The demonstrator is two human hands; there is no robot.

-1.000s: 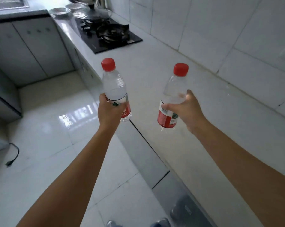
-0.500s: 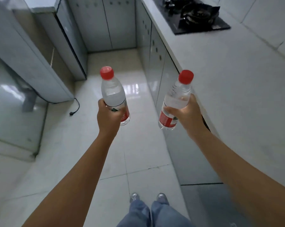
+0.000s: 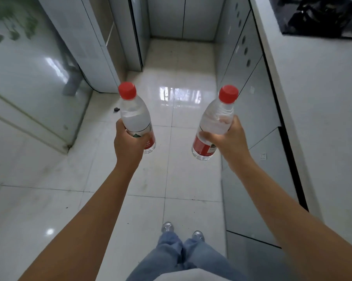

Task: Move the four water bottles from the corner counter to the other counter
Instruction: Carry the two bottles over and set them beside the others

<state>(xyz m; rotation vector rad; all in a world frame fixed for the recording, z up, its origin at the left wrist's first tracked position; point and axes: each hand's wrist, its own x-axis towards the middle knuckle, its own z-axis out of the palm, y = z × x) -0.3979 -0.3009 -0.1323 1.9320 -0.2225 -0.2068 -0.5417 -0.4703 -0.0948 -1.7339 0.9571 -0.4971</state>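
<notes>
I hold two clear water bottles with red caps and red labels out in front of me, above the tiled floor. My left hand (image 3: 128, 145) grips the lower half of the left bottle (image 3: 133, 116), which stands nearly upright. My right hand (image 3: 228, 141) grips the right bottle (image 3: 216, 120) around its middle, and that bottle leans to the right. The two bottles are well apart. No other bottle is in view.
A white counter (image 3: 317, 102) with grey cabinet doors (image 3: 250, 82) runs along the right, with a black hob (image 3: 321, 15) at its far end. Glossy panels (image 3: 31, 78) and a tall cabinet (image 3: 102, 41) line the left. My legs and shoes (image 3: 181, 234) stand on the white tiled floor (image 3: 171, 175).
The view has swung left, away from the counter, toward the floor aisle. Both hands have kept their grip on the bottles, which now hang over the floor.
</notes>
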